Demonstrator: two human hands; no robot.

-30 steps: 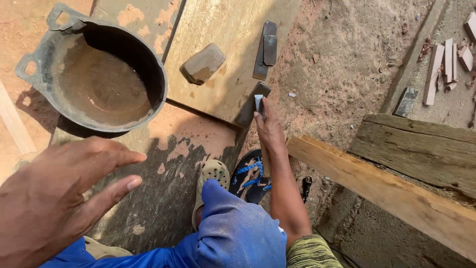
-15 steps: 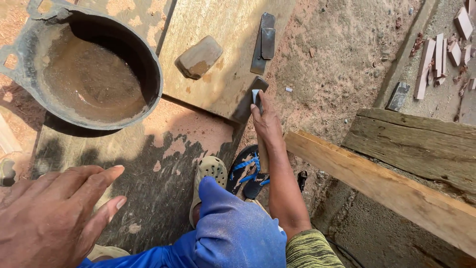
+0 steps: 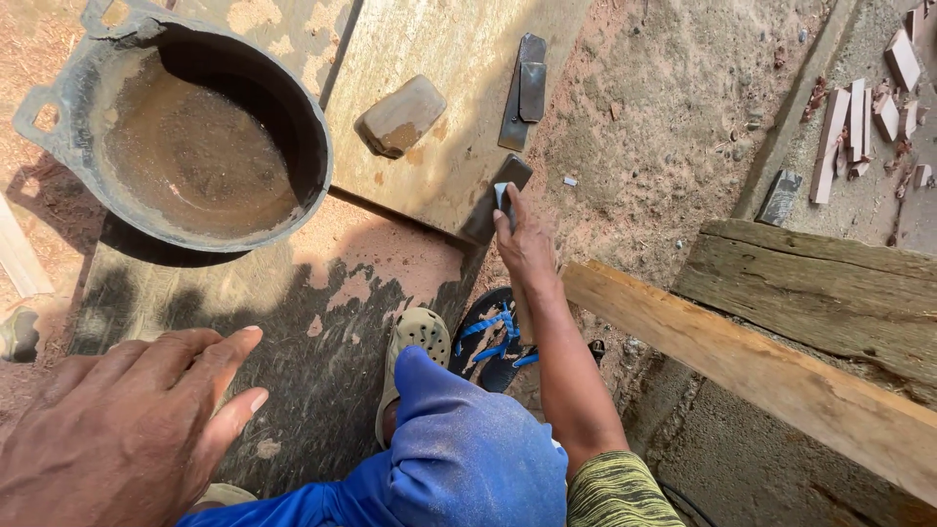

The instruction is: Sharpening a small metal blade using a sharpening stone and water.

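Right now the right hand (image 3: 524,244) pinches a flat dark metal blade (image 3: 498,199) at the board's (image 3: 439,59) near corner, about twelve o'clock from the knee, while the left hand (image 3: 117,429) hangs at seven o'clock, fingers loosely spread, touching nothing; the blade overhangs the edge — a weak pinch could drop it toward the sandalled foot (image 3: 493,337) below, and its edge may nick the fingertips

left hand (image 3: 127,429) cropped, right grip (image 3: 522,244) hides blade (image 3: 498,200)
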